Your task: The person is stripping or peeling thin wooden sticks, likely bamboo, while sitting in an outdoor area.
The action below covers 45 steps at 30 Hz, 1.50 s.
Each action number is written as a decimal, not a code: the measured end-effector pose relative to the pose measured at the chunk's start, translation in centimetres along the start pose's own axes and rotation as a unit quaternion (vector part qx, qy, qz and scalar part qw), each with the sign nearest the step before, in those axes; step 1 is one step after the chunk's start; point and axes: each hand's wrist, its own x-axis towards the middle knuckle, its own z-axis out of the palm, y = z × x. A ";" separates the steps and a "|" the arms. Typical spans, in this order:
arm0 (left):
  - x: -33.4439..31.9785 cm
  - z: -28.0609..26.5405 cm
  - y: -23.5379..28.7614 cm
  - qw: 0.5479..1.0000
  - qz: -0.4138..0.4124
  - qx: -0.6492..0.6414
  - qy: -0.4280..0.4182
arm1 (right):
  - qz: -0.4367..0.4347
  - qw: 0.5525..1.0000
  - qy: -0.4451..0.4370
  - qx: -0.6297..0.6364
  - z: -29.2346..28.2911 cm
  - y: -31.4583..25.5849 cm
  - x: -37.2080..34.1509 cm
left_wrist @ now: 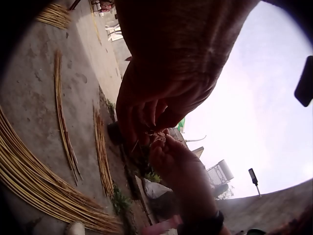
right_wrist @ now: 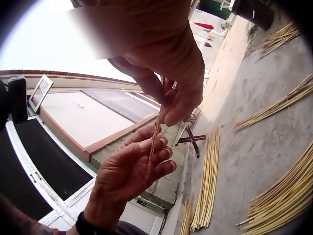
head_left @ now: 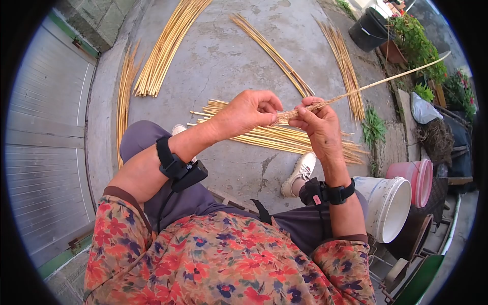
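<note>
A long thin straw stalk [head_left: 391, 77] with a brushy seed head [head_left: 288, 115] stretches from between the hands to the upper right in the head view. My right hand [head_left: 321, 127] pinches it where the brushy part meets the bare stem. At the brushy end, my left hand [head_left: 249, 113] has thumb and curled fingers on the strands. The right wrist view shows the brown strands [right_wrist: 152, 147] running down across the left hand [right_wrist: 129, 164], below the right hand [right_wrist: 171, 73]. In the left wrist view, the fingers of both hands nearly meet around the strands.
Bundles of straw stalks [head_left: 168, 53] lie on the concrete floor [head_left: 223, 56], with a loose pile [head_left: 264, 137] just beyond the hands. To the right stand a white bucket [head_left: 394, 211], a pink bucket [head_left: 422, 183] and potted plants [head_left: 414, 43]. A metal door [head_left: 46, 132] is at left.
</note>
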 end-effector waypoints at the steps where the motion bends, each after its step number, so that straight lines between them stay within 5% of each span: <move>1: 0.0 0.0 -0.1 1.000 -0.001 0.000 0.000 | 0.004 1.000 0.003 -0.001 0.1 -0.1 0.0; 19: -0.1 0.1 0.1 0.998 0.011 -0.038 0.048 | -0.013 0.999 0.016 0.038 0.9 0.2 -0.2; 31: -0.3 0.8 0.7 0.975 0.093 0.180 0.090 | 0.001 0.996 0.038 0.076 0.9 0.6 0.0; 36: -0.1 1.1 0.4 0.929 0.204 0.289 0.109 | 0.016 0.995 0.046 0.086 0.7 0.6 0.0; 45: 0.1 0.9 0.1 0.898 0.259 0.333 0.127 | 0.027 0.994 0.045 0.099 0.9 0.5 -0.1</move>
